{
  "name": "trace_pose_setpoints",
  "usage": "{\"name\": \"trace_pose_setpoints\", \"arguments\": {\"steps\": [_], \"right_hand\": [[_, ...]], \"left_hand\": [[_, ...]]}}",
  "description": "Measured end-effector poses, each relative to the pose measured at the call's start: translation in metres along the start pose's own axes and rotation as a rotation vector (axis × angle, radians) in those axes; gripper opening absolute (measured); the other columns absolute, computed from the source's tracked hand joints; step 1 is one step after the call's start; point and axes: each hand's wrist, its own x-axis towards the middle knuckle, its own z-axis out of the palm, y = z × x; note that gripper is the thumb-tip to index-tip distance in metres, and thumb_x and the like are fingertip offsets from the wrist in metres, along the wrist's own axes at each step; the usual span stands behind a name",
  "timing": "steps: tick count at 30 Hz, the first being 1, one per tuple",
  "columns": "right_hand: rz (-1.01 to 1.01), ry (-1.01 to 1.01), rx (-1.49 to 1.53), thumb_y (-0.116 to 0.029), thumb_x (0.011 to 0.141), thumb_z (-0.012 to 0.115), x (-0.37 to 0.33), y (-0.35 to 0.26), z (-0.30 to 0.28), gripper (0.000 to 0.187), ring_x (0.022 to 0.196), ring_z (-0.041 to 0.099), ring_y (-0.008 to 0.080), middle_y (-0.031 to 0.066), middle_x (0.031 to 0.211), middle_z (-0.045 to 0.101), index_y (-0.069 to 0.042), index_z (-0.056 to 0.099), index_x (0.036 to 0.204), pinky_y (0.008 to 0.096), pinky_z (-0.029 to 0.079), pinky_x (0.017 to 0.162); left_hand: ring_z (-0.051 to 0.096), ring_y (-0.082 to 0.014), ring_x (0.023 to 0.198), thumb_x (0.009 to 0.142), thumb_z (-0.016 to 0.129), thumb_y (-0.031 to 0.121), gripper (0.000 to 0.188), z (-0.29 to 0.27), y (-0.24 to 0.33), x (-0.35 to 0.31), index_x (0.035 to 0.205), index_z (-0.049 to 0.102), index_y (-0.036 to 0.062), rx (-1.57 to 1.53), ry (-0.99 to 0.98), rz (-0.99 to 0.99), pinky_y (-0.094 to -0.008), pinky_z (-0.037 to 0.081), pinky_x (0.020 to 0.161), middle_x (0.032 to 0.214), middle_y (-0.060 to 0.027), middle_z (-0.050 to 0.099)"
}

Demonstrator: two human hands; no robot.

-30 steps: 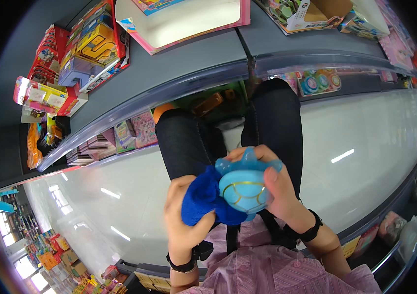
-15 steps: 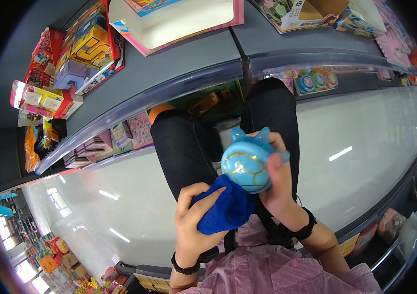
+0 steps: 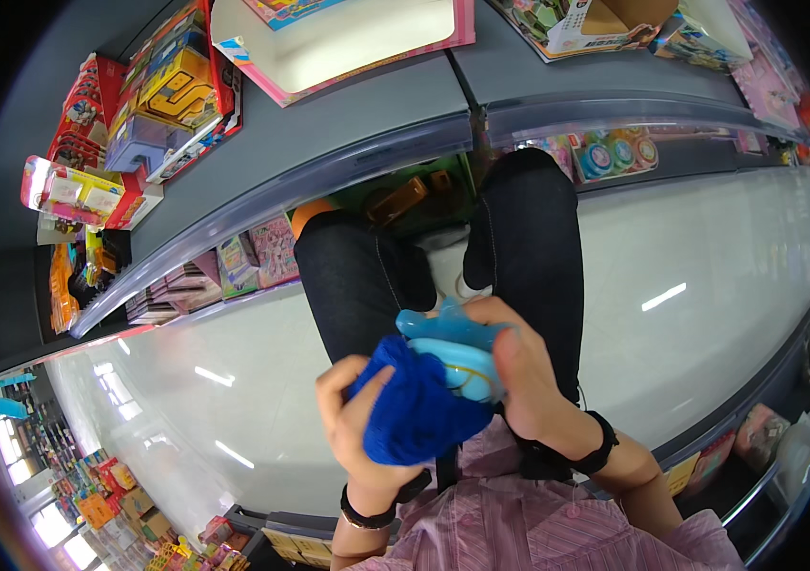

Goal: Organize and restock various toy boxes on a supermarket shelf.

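A shiny light-blue rounded toy (image 3: 470,369) with gold lines and translucent blue projections is held over my lap. My right hand (image 3: 526,366) grips it from the right, thumb on the near side and fingers behind. Bunched in my left hand (image 3: 355,419) is a dark blue cloth (image 3: 414,409), which lies against the toy's left and lower side and covers part of it. The fingers of my left hand bend round the cloth.
Ahead stands a grey shelf (image 3: 348,124) with a clear plastic front edge. On it are a pink-edged open carton (image 3: 357,48) and boxed toys (image 3: 172,95) at left. Lower shelves hold a pack of round toys (image 3: 619,152). Another rack (image 3: 795,400) stands at right.
The toy has come down toward my body and tilted, so less of its round face shows. The cloth now covers more of it. Both hands keep their holds.
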Motion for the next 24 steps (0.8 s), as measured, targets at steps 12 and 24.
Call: {"name": "trace_pose_setpoints", "arguments": {"steps": [12, 24], "right_hand": [[0.147, 0.051, 0.828, -0.066, 0.099, 0.026, -0.004, 0.009, -0.020, 0.068, 0.111, 0.062, 0.0263, 0.0123, 0.122, 0.061, -0.011, 0.044, 0.135, 0.0431, 0.051, 0.094], [0.173, 0.054, 0.326, -0.058, 0.088, 0.064, -0.003, -0.003, -0.009, 0.074, 0.108, 0.065, 0.0250, 0.0134, 0.123, 0.059, -0.005, 0.042, 0.135, 0.0425, 0.058, 0.086]], "left_hand": [[0.058, -0.0314, 0.104, 0.068, 0.071, 0.007, 0.047, -0.010, -0.019, -0.001, 0.113, 0.062, -0.0016, -0.184, 0.109, -0.165, -0.0383, 0.045, 0.093, 0.115, -0.0207, 0.057], [0.058, -0.0274, 0.100, 0.071, 0.077, 0.017, 0.047, -0.020, -0.005, -0.003, 0.112, 0.062, -0.0007, -0.056, 0.101, -0.093, -0.0366, 0.044, 0.090, 0.113, -0.0182, 0.058]]}}
